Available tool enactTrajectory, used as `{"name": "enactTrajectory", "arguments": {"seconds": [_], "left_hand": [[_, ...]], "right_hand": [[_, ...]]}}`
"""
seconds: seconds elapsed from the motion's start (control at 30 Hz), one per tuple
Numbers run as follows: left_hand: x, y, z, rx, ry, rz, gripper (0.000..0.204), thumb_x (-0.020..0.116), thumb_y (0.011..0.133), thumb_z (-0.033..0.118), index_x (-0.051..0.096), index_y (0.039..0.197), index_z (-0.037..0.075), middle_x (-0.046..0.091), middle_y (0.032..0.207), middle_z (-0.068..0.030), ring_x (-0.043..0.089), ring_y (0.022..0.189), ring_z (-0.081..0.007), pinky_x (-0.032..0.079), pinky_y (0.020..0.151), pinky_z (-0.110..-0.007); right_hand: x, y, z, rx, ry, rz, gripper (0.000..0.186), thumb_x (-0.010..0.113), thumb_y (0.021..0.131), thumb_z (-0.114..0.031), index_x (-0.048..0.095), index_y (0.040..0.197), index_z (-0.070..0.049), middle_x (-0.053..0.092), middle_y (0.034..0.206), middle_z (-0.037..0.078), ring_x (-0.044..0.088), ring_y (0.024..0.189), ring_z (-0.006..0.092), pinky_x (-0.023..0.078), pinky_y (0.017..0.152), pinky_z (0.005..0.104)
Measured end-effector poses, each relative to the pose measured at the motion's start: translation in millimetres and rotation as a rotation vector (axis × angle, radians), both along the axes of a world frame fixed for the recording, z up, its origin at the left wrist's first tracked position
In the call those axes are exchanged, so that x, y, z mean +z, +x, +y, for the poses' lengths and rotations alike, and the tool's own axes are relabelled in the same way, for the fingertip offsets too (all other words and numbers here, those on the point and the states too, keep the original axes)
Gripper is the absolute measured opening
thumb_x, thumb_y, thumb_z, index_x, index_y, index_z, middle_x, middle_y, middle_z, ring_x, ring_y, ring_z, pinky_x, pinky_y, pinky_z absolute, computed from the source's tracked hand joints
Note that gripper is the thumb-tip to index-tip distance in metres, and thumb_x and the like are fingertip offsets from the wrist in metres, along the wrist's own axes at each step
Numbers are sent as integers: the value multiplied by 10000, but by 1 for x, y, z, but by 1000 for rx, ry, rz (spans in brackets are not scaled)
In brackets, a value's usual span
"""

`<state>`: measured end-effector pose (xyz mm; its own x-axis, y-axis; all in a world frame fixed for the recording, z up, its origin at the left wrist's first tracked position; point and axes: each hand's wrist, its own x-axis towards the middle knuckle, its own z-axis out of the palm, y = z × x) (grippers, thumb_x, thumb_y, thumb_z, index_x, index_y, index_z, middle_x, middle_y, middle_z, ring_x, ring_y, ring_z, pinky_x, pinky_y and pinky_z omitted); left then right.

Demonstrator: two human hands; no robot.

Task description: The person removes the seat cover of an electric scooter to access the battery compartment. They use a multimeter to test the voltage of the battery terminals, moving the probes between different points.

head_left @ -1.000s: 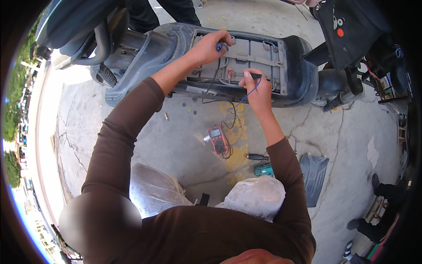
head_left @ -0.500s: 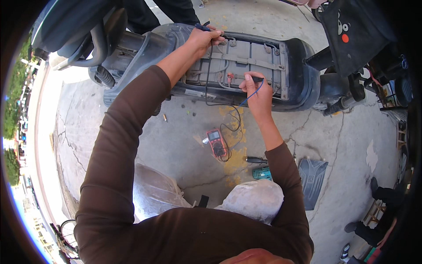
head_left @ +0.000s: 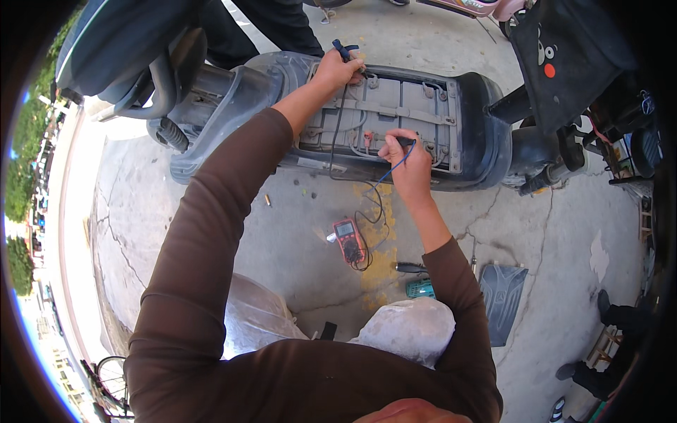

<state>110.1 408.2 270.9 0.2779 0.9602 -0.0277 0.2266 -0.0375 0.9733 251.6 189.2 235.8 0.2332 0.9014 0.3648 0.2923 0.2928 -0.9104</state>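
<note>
1. Cracked grey concrete floor [head_left: 296,240] outdoors, sunlit, with a yellow painted patch near the middle.
2. Dark scooter [head_left: 233,92] lying across the top of the view, its open grey battery tray [head_left: 395,113] ribbed and facing up.
3. Black mat [head_left: 502,299] flat on the floor at right, well apart from both hands.
4. Left hand [head_left: 337,69] at the tray's upper left rim, fingers curled shut around a dark blue probe [head_left: 344,51] whose tip sticks up past the knuckles.
5. Right hand [head_left: 405,166] at the tray's lower edge, fingers pinched narrow on a black probe [head_left: 405,142] lying between thumb and forefinger, pointed left toward red connectors [head_left: 367,139] just beside the fingertips.
6. Thin blue wire [head_left: 392,169] trailing down from the right hand's grip, across the back of the hand.
7. Black leads [head_left: 337,134] running from the left hand down through the tray and over its edge to the floor.
8. Red multimeter [head_left: 349,240] face up on the floor below the right hand, near the yellow patch, leads coiled beside it, apart from both hands.
9. Teal tool [head_left: 421,287] and black-handled screwdriver [head_left: 409,268] on the floor just right of the multimeter, beside the right forearm.
</note>
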Motion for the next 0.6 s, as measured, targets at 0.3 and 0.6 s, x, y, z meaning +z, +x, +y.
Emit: {"name": "enactTrajectory", "arguments": {"seconds": [0.3, 0.6], "left_hand": [[-6, 7, 3, -20, -47, -25, 136, 600, 956, 150, 603, 940, 15, 695, 913, -78, 692, 721, -167, 588, 634, -285], [3, 17, 6, -134, 93, 225, 169, 635, 922, 169, 580, 971, 17, 680, 872, -64, 684, 699, -148, 566, 604, -273]], "right_hand": [[3, 0, -1, 13, -8, 92, 165, 598, 968, -204, 600, 986, -40, 677, 687, 53, 689, 642, 152, 523, 588, 265], [5, 1, 1, 7, -33, 123, 174, 591, 971, -208, 602, 989, -35, 673, 693, 54, 674, 630, 145, 515, 578, 264]]}}
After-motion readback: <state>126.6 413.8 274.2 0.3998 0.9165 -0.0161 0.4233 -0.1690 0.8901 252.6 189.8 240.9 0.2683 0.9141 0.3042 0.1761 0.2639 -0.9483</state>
